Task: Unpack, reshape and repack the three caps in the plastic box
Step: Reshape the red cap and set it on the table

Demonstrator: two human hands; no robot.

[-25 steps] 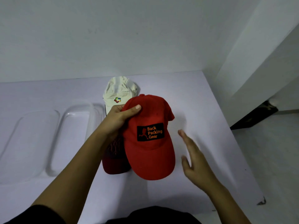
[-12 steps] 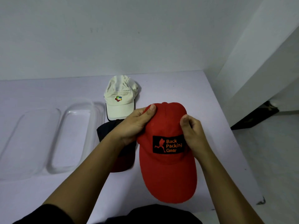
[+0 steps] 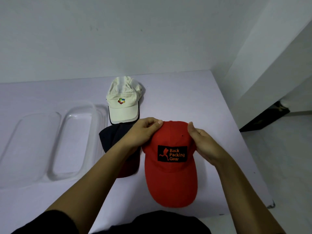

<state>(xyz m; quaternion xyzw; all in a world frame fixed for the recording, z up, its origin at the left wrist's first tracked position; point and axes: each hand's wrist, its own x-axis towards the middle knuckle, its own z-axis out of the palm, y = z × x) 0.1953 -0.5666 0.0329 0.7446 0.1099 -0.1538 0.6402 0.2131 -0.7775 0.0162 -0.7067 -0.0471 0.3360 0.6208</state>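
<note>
While both hands, left [image 3: 143, 130] and right [image 3: 200, 141], grip the red cap [image 3: 170, 176] crown at frame centre, uneven squeezing could crease it lopsided.

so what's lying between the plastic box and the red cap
The dark cap lies on the table between the plastic box and the red cap, partly covered by the left forearm. The head view shows this.

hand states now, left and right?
Left hand: holds red cap by the crown's left side.
Right hand: holds the same cap's right side.
</note>
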